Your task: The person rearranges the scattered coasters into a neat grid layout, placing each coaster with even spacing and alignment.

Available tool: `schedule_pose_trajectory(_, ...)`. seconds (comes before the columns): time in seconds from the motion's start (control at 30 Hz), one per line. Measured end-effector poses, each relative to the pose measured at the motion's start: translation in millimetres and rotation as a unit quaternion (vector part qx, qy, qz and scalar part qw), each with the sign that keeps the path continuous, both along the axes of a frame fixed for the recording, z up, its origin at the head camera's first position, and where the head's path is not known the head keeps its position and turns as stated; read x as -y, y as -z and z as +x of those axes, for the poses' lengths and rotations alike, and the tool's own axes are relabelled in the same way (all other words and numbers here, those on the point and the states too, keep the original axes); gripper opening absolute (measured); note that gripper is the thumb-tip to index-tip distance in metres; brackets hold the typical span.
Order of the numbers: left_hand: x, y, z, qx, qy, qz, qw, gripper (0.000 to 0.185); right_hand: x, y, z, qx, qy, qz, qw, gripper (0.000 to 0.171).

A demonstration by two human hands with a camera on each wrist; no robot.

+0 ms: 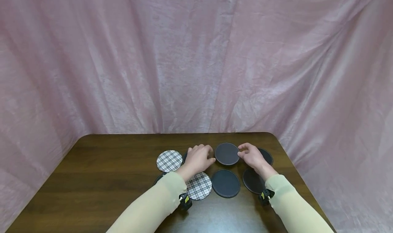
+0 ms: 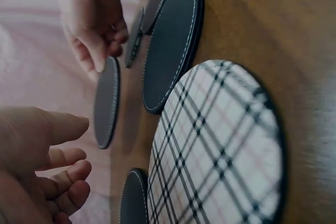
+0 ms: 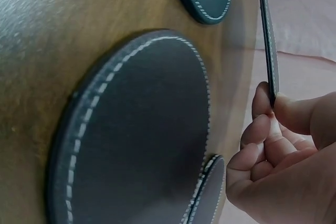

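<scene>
My right hand (image 1: 252, 158) pinches the edge of a round dark coaster (image 1: 227, 154) between thumb and fingers. In the right wrist view this coaster (image 3: 270, 45) stands edge-on, raised off the table, its rim stitched in white. To its left hovers my left hand (image 1: 198, 159), thumb and fingers relaxed and apart, holding nothing. The left wrist view shows a gap between the left fingertips (image 2: 79, 124) and the held coaster (image 2: 107, 103). Below the left hand lies a plaid coaster (image 1: 199, 188). A dark coaster (image 1: 185, 156) is mostly hidden behind that hand.
On the brown wooden table (image 1: 101, 178) lie another plaid coaster (image 1: 169, 161), a dark coaster (image 1: 226, 183) at front centre, and two dark ones, front right (image 1: 252, 181) and back right (image 1: 265, 155). Another dark edge (image 1: 158, 178) peeks out by the left sleeve. A pink curtain (image 1: 190, 62) hangs behind.
</scene>
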State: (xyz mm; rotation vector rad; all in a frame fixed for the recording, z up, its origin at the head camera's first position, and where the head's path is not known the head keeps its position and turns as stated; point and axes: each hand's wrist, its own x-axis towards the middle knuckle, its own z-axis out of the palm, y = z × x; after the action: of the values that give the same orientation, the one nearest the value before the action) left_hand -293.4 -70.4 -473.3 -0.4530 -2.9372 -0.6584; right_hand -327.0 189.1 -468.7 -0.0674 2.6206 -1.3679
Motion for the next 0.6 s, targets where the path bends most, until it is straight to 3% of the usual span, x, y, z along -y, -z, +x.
schedule_pose_trajectory(0.23, 11.5, 0.2, 23.3, -0.023, 0.003, 0.025, 0.9994, 0.036, -9.2, 11.6, -5.1, 0.002, 0.027, 0.016, 1.000, 0.034)
schedule_pose_trajectory(0.6, 19.3, 4.8, 44.3, -0.030, -0.009, 0.060, 0.9977, 0.032, -12.6, 11.6, -7.3, -0.026, 0.028, 0.069, 0.997, 0.033)
